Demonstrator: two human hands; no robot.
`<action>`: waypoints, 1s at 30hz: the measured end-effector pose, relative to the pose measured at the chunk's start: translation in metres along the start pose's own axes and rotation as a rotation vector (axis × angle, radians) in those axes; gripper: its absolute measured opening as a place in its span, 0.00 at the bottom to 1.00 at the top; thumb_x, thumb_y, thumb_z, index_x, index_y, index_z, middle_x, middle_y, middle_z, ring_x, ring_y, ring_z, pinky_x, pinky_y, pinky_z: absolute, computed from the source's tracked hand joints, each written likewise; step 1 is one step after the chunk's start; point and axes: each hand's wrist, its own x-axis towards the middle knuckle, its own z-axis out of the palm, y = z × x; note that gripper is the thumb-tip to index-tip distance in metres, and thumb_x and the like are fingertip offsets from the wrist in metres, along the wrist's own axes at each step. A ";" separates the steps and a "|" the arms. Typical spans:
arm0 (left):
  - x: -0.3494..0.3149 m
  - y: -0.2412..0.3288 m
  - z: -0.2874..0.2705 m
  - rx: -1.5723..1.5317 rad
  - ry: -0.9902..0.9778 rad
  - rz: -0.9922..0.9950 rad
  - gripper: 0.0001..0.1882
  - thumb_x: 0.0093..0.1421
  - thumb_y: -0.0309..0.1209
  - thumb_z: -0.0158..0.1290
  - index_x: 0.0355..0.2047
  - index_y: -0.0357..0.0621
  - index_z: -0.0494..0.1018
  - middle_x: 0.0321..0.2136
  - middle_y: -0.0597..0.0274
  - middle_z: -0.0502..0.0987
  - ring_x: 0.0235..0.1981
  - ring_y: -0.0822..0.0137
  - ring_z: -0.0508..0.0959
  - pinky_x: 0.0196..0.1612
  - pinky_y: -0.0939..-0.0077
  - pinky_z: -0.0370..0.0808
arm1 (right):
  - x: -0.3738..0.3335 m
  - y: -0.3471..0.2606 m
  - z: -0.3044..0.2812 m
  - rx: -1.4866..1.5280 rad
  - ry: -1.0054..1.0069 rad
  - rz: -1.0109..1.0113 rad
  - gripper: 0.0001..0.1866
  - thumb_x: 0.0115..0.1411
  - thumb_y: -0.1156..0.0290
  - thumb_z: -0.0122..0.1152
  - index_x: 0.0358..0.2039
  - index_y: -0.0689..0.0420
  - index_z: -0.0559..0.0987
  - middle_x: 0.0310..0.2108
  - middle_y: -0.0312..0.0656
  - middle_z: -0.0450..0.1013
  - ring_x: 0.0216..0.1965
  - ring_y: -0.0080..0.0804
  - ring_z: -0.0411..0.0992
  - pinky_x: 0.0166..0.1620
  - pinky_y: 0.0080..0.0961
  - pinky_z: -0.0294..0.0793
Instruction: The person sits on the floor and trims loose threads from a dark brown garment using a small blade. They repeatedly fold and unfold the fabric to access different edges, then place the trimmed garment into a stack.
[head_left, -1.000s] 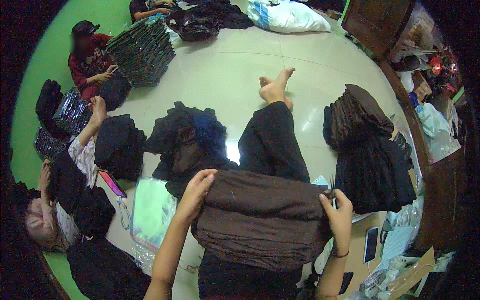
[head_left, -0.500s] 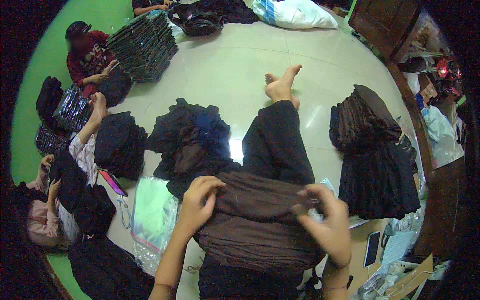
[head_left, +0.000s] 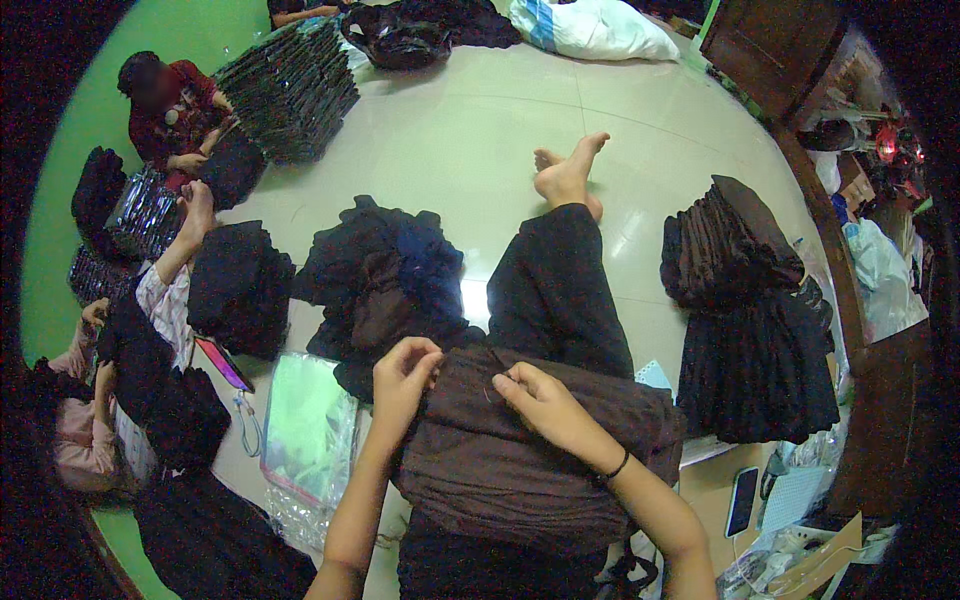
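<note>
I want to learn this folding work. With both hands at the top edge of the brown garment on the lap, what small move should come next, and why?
Probably smooth the top edge flat. The left hand pinches the brown garment at its upper edge, and the right hand presses the same edge beside it. The cloth there looks bunched and wrinkled, while the stack of folded garments on the right lies neat.

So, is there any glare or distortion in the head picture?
Head view: one bright glare spot on the pale floor beside the dark clothes pile; fisheye bends edges and the rim goes black; both hands, left hand and right hand, on the brown garment, look sharp.
</note>
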 end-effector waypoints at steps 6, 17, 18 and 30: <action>0.001 0.011 -0.013 0.129 -0.089 0.143 0.08 0.49 0.23 0.53 0.32 0.37 0.73 0.26 0.62 0.74 0.27 0.73 0.73 0.30 0.82 0.70 | 0.002 -0.001 0.002 -0.023 -0.014 -0.004 0.23 0.54 0.52 0.51 0.30 0.65 0.69 0.26 0.50 0.69 0.29 0.35 0.69 0.35 0.29 0.67; 0.008 0.008 -0.005 0.403 -0.268 0.377 0.07 0.46 0.26 0.56 0.27 0.38 0.75 0.29 0.59 0.75 0.31 0.66 0.75 0.35 0.78 0.69 | 0.003 -0.002 0.001 -0.097 -0.017 -0.018 0.23 0.51 0.52 0.55 0.28 0.65 0.70 0.24 0.48 0.70 0.27 0.32 0.68 0.32 0.28 0.67; 0.009 0.008 -0.005 0.355 -0.256 0.298 0.07 0.46 0.26 0.55 0.27 0.37 0.75 0.28 0.59 0.75 0.30 0.66 0.75 0.35 0.78 0.69 | 0.002 -0.003 0.000 -0.092 -0.026 -0.021 0.23 0.51 0.52 0.56 0.27 0.64 0.70 0.23 0.48 0.70 0.26 0.31 0.68 0.32 0.27 0.67; 0.005 0.027 -0.006 0.317 -0.110 0.323 0.04 0.47 0.23 0.53 0.24 0.36 0.74 0.24 0.58 0.75 0.26 0.68 0.75 0.31 0.80 0.70 | -0.011 -0.018 0.002 -0.459 0.085 -0.066 0.21 0.49 0.55 0.57 0.24 0.65 0.72 0.19 0.54 0.70 0.23 0.50 0.71 0.29 0.37 0.69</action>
